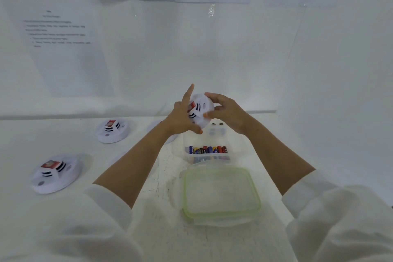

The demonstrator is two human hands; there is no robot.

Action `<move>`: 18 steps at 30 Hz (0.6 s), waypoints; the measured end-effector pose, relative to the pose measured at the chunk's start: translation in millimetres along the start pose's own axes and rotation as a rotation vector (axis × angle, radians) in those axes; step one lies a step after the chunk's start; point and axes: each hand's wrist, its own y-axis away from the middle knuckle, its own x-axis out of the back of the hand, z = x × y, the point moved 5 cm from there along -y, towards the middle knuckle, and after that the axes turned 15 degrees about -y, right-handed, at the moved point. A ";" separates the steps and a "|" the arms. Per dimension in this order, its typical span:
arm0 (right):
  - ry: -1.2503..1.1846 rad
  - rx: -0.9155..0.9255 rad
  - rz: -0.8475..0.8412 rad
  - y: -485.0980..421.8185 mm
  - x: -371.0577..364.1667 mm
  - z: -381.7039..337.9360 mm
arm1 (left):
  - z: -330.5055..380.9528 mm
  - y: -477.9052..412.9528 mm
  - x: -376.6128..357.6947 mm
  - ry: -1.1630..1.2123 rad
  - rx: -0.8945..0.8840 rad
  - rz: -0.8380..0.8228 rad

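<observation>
1. Bottom edge of frame: white sleeves (106,215), ending near the elbows. Both bare forearms run up toward centre frame.
2. Lower centre-right, flat on the bench (265,144): a clear lid (221,193) with a green rim. Just beyond it is an open clear box (207,158) holding a row of batteries (208,149).
3. Left of frame, on the bench: near spare unit (55,173) and far spare unit (111,131), well apart. Both lie face up and show a red block.
4. Centre frame, in the air above the bench and beyond the box: smoke detector (202,107), a white disc tilted face toward the camera. Its red block and dark vents show at its left.
5. Left hand (182,117): on the disc's left edge, thumb hooked under the lower rim. The index finger is stretched straight up, clear of the housing. The other fingers are hidden behind the disc, so I cannot tell how they lie.
6. Right hand (227,112): fingers (210,96) curled over the upper right rim, thumb pressed on the face.
7. Judgement: a light, hollow plastic shell, stiff and smooth, so a little slippery. The vent ribs and any catches are likely the weak points. It is best held by opposite sides of the rim, as it is here, with no pressure on the raised centre.
8. Far: printed sheets (59,34) on the wall, upper left of frame. The text is too blurred to read.
</observation>
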 end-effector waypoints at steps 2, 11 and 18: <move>-0.182 0.003 -0.018 -2.8 2.8 -10.6 | 8.1 -1.0 0.6 0.049 -0.062 0.011; -0.186 -0.319 -0.053 -2.6 4.1 23.2 | 13.9 2.3 -6.0 0.456 -0.096 0.117; -0.361 -0.210 0.093 -3.5 10.0 27.3 | 2.9 11.8 -9.0 0.402 -0.129 0.182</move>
